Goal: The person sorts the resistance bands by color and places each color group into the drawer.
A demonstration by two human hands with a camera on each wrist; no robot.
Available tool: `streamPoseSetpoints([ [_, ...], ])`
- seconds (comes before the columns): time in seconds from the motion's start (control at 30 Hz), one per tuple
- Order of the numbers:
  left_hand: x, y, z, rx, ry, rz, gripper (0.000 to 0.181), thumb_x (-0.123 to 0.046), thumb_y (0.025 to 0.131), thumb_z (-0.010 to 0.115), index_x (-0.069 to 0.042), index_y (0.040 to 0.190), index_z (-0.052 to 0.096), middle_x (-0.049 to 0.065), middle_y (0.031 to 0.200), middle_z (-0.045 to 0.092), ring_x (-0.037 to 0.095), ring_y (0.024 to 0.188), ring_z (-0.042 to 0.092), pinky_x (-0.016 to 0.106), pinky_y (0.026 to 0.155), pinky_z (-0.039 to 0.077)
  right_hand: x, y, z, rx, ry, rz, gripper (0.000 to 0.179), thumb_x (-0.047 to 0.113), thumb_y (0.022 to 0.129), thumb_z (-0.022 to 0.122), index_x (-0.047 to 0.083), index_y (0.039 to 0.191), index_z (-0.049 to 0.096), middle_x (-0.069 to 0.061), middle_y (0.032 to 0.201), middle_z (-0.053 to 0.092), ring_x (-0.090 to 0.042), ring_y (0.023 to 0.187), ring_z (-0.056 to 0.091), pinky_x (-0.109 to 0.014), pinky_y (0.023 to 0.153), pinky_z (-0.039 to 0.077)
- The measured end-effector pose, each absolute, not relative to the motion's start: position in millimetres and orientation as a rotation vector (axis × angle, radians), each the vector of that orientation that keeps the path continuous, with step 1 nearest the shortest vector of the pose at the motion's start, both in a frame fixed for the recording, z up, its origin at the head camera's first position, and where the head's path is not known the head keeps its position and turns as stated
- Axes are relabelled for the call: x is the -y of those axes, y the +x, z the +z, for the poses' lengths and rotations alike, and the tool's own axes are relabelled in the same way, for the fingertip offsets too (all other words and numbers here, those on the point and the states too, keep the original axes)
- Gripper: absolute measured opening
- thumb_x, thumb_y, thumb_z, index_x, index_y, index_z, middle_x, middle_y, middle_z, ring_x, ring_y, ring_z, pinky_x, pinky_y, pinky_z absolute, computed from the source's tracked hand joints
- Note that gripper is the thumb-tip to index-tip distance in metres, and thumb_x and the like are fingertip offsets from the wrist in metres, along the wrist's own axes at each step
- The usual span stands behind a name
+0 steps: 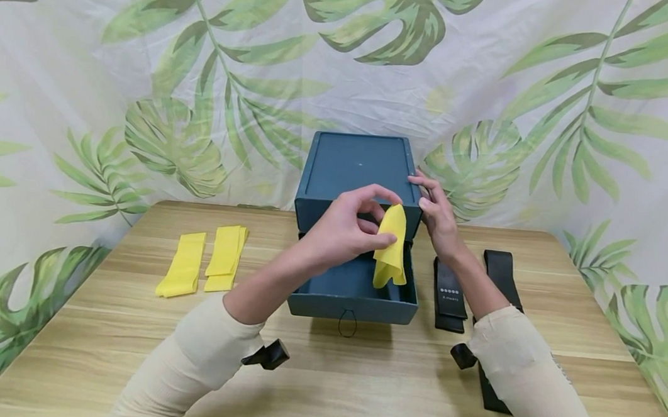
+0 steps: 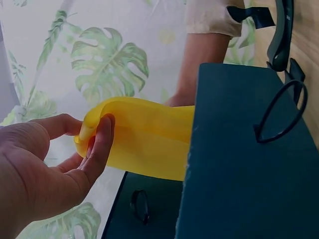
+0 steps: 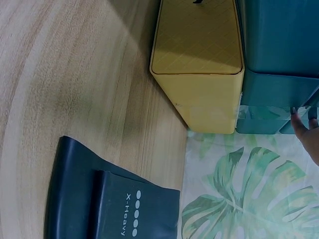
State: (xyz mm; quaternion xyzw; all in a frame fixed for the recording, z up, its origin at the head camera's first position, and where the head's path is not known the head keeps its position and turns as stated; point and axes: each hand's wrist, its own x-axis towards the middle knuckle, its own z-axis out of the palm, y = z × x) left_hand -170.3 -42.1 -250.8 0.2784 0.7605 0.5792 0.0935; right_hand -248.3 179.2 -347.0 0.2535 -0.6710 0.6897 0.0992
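Yellow band (image 1: 391, 252), one: held upright above the open drawer (image 1: 354, 308) of a dark blue box (image 1: 361, 166); in the left wrist view its far end is hidden behind the drawer front. Drawer interior largely covered by band and left hand (image 1: 350, 228); contents cannot be made out. Right hand (image 1: 442, 220) cut off at the edge of the right wrist view. Second black band (image 1: 500, 274) partly covered by the right forearm and sleeve (image 1: 516, 350).

Markings: first black band (image 3: 144, 211), white lettering "X-Heavy" beside a row of five white dots; the same print small in the head view.

Appearance of held band: plain bright yellow, thin, smooth, slightly translucent, folded over at the top in a rounded loop, lower edge flared.

Fingers: left thumb and forefinger pinch the band's upper part; right fingers extended, touching the box's right edge.

Also on the desk (image 1: 324, 390): two flat yellow strips (image 1: 182, 263), left; mustard-yellow box (image 3: 197, 94), below the blue one.
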Motion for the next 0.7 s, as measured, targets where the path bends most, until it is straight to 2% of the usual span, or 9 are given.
streamPoseSetpoints([
  [0.43, 39.9, -173.0, -257.3, -2.214, 0.761, 1.682, 0.045, 0.007, 0.092, 0.072, -0.002, 0.134, 0.059, 0.015, 0.098, 0.068, 0.025, 0.084, 0.076, 0.034, 0.078, 0.062, -177.2, -248.2, -343.2, 1.965, 0.751, 2.055, 0.047, 0.020, 0.100, 0.040, 0.001, 0.143, 0.048, -0.018, 0.169, 0.020, -0.032, 0.159, 0.009, -0.060, 0.126, 0.004],
  [0.7, 65.6, -167.8, -275.8, -2.279, 0.706, 1.660, 0.045, 0.007, 0.089, 0.075, -0.001, 0.131, 0.060, 0.014, 0.095, 0.073, 0.023, 0.081, 0.076, 0.036, 0.079, 0.063, -177.9, -247.8, -341.2, 1.974, 0.734, 2.067, 0.048, 0.020, 0.101, 0.040, 0.000, 0.144, 0.047, -0.017, 0.169, 0.020, -0.034, 0.158, 0.014, -0.056, 0.125, 0.016],
])
